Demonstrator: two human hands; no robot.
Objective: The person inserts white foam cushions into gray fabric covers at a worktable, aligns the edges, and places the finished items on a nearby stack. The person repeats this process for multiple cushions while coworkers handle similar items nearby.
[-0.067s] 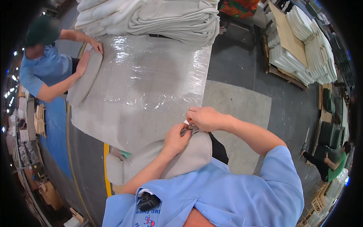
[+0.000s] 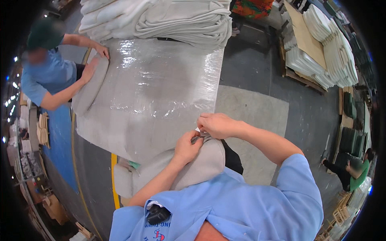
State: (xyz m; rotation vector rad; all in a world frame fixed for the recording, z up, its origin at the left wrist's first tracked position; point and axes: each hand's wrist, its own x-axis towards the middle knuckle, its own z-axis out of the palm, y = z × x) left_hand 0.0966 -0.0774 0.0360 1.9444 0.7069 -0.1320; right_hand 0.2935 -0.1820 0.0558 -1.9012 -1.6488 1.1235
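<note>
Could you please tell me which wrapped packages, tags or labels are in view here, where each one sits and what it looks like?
Wrapped cushion: centre of the table, large grey slab under glossy clear film.
Small tag: white scrap pinched at the cushion's near corner between the left hand and right hand.
Stacked bundles: upper right on a wooden pallet, pale flat piles; wrapping unclear.

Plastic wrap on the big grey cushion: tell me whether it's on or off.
On. Glossy film stretches across the grey cushion, catching highlights; both hands pinch it at the near corner.
</note>
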